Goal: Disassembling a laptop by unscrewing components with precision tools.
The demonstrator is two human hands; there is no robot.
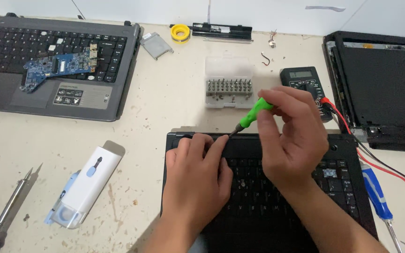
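A black laptop base [338, 187] with its keyboard lies at the near middle of the table. My right hand [291, 140] grips a green-handled screwdriver [254, 114], its tip angled down-left onto the keyboard's top edge. My left hand [198, 173] rests flat on the keyboard's upper left, fingertips right beside the screwdriver tip. My two hands hide much of the keyboard.
Clear bit-set case [228, 83] stands behind the hands. Black multimeter [305, 84] with red and black leads [380, 166] lies to the right, next to a dark laptop lid [385, 84]. Grey laptop [5, 89] with blue circuit board [55, 68] far left. White tool case [87, 185], soldering iron [10, 208], blue screwdriver [376, 192], yellow tape roll [180, 32].
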